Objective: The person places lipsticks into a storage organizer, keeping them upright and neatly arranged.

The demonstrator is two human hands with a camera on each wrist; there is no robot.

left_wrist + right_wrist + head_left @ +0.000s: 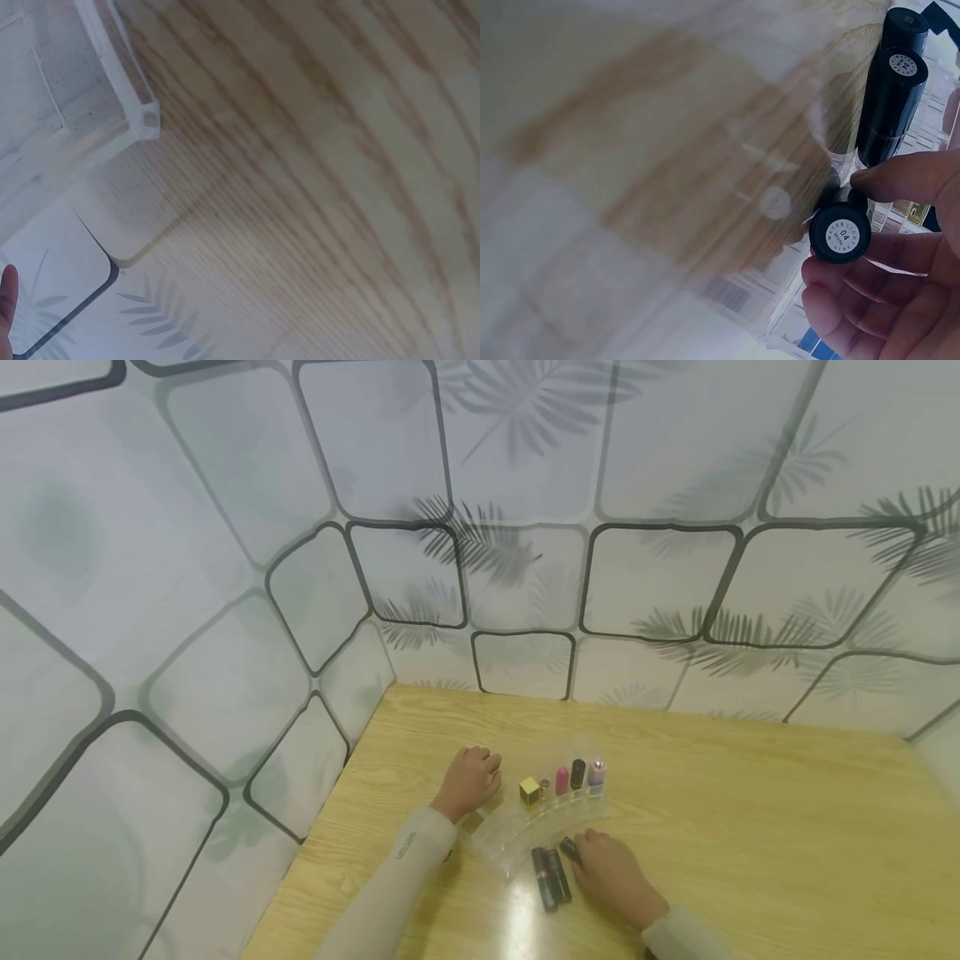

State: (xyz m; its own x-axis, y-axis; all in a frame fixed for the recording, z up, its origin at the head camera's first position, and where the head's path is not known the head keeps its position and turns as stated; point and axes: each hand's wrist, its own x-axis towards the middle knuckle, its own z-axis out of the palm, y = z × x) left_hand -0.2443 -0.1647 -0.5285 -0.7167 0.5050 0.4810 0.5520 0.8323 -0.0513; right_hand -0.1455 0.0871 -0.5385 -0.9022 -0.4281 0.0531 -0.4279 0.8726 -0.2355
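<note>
My right hand [609,872] pinches a black lipstick tube [571,850] between thumb and fingers, low over the table. In the right wrist view the round end of this lipstick tube [840,234] carries a white "04" label. Just left of it, two more dark lipstick tubes, one banded [542,878] and one plain [558,875], lie side by side. A clear stepped organizer [510,839] stands between the hands. By its left end my left hand [468,779] rests with fingers loosely bent and nothing visible in them.
Along the organizer's back row stand a gold-and-black box [529,791], a small round item [545,785], a pink tube [562,780], a black tube [577,773] and a pink-and-blue bottle [597,772]. Patterned walls [525,577] border the wooden table [750,827] behind and at left.
</note>
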